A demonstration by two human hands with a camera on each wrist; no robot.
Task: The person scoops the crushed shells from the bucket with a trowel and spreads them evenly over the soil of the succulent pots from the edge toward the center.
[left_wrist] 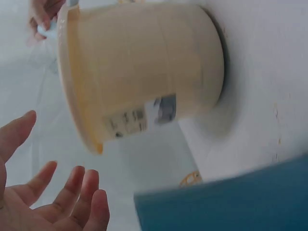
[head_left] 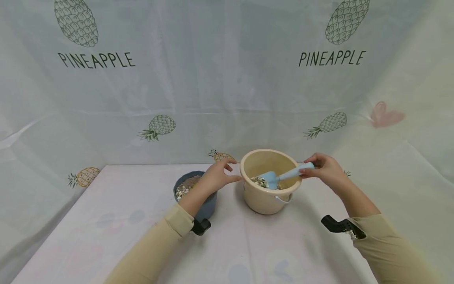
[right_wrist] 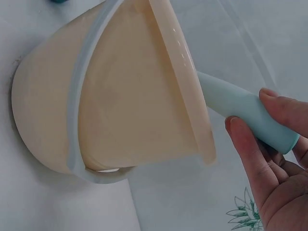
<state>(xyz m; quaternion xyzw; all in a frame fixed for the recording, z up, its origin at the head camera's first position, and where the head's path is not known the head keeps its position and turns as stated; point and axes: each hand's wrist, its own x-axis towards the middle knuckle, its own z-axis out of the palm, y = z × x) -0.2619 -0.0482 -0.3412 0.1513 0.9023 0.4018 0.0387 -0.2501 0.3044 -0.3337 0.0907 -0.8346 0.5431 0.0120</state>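
Observation:
A cream bucket [head_left: 264, 201] stands on the table, with pebbles [head_left: 259, 181] inside it. My right hand [head_left: 324, 169] pinches the handle end of a light blue trowel [head_left: 294, 172], whose blade lies among the pebbles in the bucket. In the right wrist view, thumb and fingers close round the trowel's handle [right_wrist: 250, 108] beyond the rim. My left hand [head_left: 220, 175] is at the bucket's left rim, thumb and fingers spread apart. The left wrist view shows those fingers [left_wrist: 72, 202] relaxed beside the rim, holding nothing.
A blue-grey pot [head_left: 209, 207] holding pebbles stands left of the bucket, partly behind my left forearm. The bucket's pale carry handle [head_left: 285, 200] hangs down its front. A pineapple-print curtain [head_left: 220, 86] rises behind the table [head_left: 106, 244].

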